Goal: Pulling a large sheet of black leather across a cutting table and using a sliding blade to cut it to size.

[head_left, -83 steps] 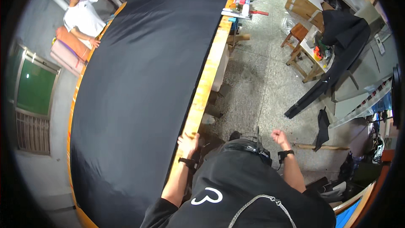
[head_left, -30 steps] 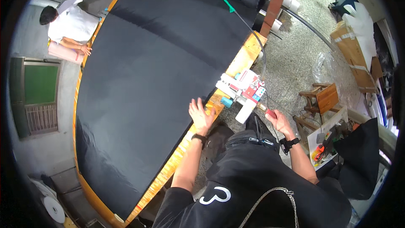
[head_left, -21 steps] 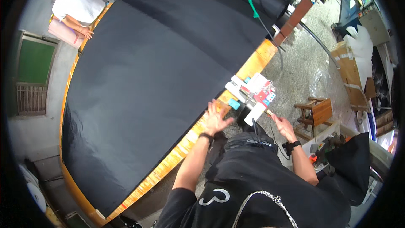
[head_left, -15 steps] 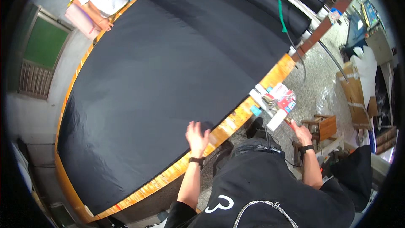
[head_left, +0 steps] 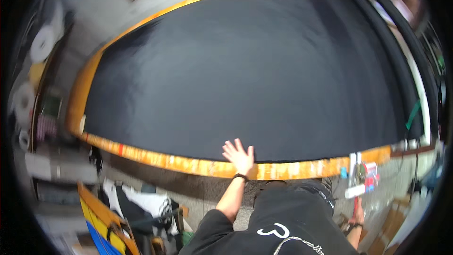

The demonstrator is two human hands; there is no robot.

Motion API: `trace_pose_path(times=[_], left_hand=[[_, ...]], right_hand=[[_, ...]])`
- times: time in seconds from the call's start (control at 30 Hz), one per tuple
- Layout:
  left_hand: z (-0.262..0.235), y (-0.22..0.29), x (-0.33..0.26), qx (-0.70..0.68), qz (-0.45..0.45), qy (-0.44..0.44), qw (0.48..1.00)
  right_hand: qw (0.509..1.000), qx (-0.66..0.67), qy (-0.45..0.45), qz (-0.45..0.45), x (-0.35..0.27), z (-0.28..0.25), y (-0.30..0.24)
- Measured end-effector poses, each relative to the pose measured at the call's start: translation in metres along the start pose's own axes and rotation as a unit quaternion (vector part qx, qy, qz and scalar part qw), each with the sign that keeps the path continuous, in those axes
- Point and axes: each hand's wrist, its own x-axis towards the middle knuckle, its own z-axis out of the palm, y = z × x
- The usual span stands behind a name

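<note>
Lying under spread fingers of L hand [head_left: 241, 159], blk fabric [head_left: 236, 80] runs wide beyond; edge nr tabletop [head_left: 165, 160] rim. R hand [head_left: 358, 213] clamps red handle [head_left: 356, 202].

From the person's own head, the left of two side-by-side fisheye cameras looks down and ahead across the bench [head_left: 188, 164]; the bench's near edge runs low through the frame, while its far edge arches close under the top; the wide lens bows both, and darkness rounds off the corners; the black T-shirt [head_left: 288, 229] sits nearest, cut by the lower border right of centre, so the aim falls somewhat left of the torso; the left hand [head_left: 241, 159] and right hand [head_left: 358, 212] both come within view; black fabric [head_left: 245, 75] spreads across the centre; a blurred grey wall [head_left: 106, 12] lies beyond, upper left.
</note>
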Motion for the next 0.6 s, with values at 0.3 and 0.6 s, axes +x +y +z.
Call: trace_pose_path(times=[0.3,0.6], left_hand=[[-0.002,0.0,0.002,0.037,-0.041,0.002,0.998],[0.0,0.024,0.009,0.021,-0.026,-0.006,0.999]], right_hand=[[0.99,-0.062,-0.061,-0.115,0.112,-0.004,0.015],[0.979,-0.179,-0.057,-0.074,0.13,-0.012,-0.015]])
